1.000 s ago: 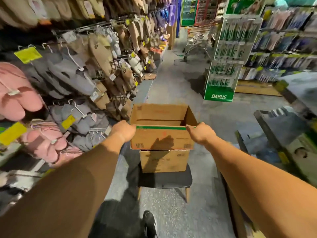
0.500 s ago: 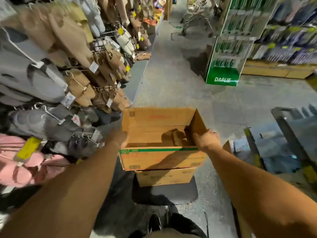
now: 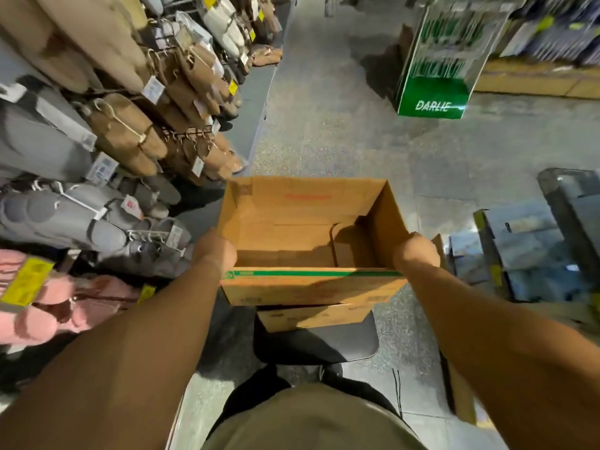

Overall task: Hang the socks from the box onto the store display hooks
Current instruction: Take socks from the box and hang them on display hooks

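Observation:
An open brown cardboard box with a green stripe on its near wall sits in front of me, on top of a smaller cardboard box. My left hand grips its left wall and my right hand grips its right wall. The inside of the box looks bare: I see only cardboard flaps and shadow, no socks. On my left, the display hooks carry hanging soft goods in grey, brown and pink, with tags.
The smaller box rests on a dark stool. A green Darlie floor stand is ahead on the right. A metal trolley and flat packs lie at right. The grey aisle floor runs ahead.
My view has tilted down and closer, so the box's inside now shows. Both hands keep their grip on the box's side walls.

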`<state>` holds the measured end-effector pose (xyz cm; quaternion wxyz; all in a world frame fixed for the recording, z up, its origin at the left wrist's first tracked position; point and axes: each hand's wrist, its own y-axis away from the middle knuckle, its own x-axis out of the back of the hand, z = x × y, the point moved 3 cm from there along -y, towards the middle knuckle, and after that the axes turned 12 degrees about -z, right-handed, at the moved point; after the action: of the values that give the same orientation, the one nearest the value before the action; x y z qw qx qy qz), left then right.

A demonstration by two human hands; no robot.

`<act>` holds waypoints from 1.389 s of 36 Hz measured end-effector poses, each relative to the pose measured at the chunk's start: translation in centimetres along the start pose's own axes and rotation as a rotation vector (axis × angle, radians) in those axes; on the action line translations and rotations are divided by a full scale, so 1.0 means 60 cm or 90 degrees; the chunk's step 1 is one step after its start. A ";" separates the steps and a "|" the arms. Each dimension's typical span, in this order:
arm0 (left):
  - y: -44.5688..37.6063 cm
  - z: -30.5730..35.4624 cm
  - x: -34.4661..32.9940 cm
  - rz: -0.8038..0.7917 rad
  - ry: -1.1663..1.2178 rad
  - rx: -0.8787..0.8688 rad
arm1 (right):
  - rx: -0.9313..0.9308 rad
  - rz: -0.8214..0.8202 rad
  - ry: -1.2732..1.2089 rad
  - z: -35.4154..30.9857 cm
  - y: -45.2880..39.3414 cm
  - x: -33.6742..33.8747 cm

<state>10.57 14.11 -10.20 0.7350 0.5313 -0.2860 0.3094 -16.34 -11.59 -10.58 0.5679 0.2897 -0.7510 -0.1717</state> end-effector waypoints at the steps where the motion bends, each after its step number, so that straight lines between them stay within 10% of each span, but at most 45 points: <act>1: -0.001 0.003 0.006 0.005 0.004 -0.013 | -0.008 0.008 -0.024 0.004 0.011 0.003; 18: 0.196 0.178 -0.086 -0.028 -0.169 -0.386 | -0.252 0.246 -0.329 0.344 0.320 -0.010; 36: 0.603 0.201 -0.650 -0.251 -0.424 -0.626 | -0.653 0.323 -0.513 0.892 0.704 -0.212; 50: 0.547 0.062 -1.125 -0.272 -0.470 -0.587 | -0.724 0.264 -0.502 1.230 0.562 -0.504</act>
<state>-58.18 8.33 -39.94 0.7872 0.2768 -0.5122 -0.2034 -89.11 28.29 -35.40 0.3386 -0.2827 -0.7338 -0.5167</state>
